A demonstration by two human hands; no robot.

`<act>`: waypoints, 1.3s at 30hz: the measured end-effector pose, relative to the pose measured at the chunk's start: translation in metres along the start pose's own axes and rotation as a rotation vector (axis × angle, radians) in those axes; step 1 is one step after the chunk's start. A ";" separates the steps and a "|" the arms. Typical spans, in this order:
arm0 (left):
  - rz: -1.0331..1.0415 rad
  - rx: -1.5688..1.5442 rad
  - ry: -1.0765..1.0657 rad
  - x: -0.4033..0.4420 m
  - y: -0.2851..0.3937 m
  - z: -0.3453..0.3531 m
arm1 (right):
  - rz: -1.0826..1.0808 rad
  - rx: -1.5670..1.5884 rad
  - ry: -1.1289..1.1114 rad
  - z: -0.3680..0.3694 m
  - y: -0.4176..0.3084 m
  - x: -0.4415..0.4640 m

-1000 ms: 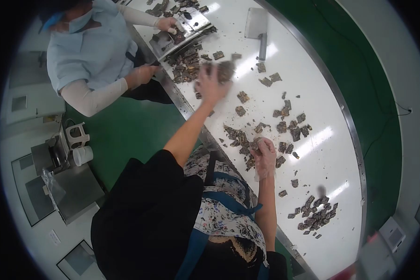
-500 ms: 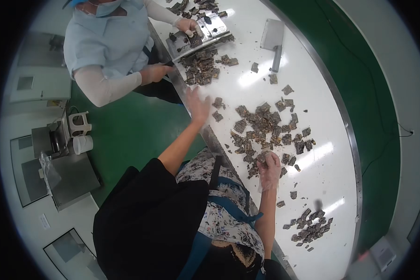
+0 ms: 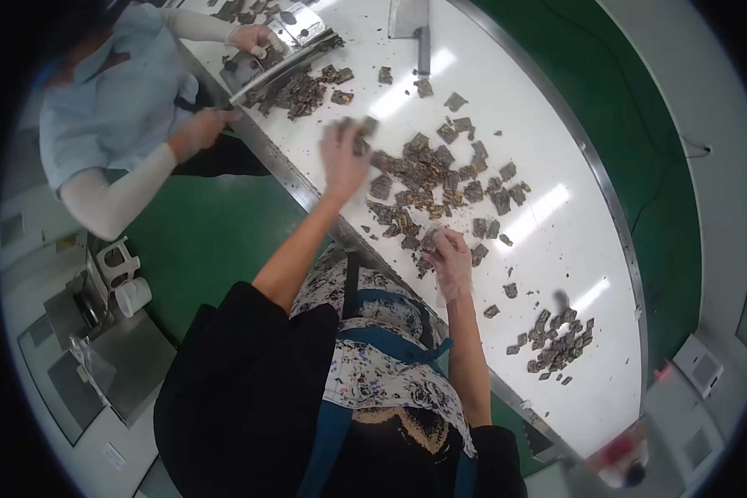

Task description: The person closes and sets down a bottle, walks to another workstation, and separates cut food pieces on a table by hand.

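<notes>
My left hand [image 3: 344, 158] is smeared by motion low over the white table. Dark, flat broken pieces [image 3: 363, 137] show at its fingertips; whether the fingers grip them cannot be made out. In a clear thin glove, my right hand [image 3: 451, 257] is closed, thumb and fingers pinching a dark brittle piece [image 3: 430, 241]. That hand is at the near edge of a loose pile of brown-black brittle pieces [image 3: 423, 170], some showing tan bits. A smaller heap of dark pieces [image 3: 560, 344] lies farther right.
A cleaver [image 3: 424, 46] lies at the table's far side. On the left, a co-worker [image 3: 133, 91] has one hand on a metal cutting device [image 3: 278, 58], with more pieces [image 3: 303, 95] beside it. A metal rim [image 3: 286, 170] edges the white table [image 3: 589, 232].
The view has shifted, moving the table contents up and left. My left hand has moved from the table's near edge to loose pieces beside the pile. My right hand still pinches at the pile.
</notes>
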State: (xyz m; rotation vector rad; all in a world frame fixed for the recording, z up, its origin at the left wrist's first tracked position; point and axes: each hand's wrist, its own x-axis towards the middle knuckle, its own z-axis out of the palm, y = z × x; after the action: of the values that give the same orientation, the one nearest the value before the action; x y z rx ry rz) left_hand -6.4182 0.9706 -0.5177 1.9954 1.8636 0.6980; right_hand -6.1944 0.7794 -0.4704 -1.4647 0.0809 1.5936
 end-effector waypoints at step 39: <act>-0.122 -0.539 -0.824 0.062 0.120 0.013 | -0.091 0.207 0.050 -0.036 0.000 -0.012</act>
State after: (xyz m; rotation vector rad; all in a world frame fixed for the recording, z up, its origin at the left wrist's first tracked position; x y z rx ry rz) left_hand -6.3093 1.0218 -0.4546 1.4669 1.1340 0.2279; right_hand -6.1695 0.7513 -0.4710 -1.3286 0.1991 1.4306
